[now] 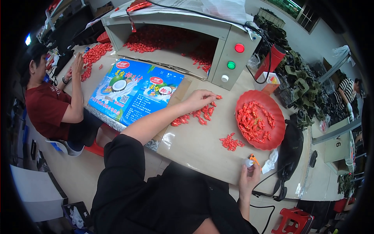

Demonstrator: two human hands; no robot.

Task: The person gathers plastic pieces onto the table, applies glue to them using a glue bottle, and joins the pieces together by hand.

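Foremost in the left grip, a red piece

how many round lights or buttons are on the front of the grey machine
3: the red one at the top, the green one below it and the white one lowest, all on the right-hand panel.

My count: one round, fluted red plastic bowl, one flat blue printed cardboard sheet.
Between them I count two loose clusters of small glossy red pieces, individually uncountable, plus three round fittings, one red, one green, one white, on one grey metal box.
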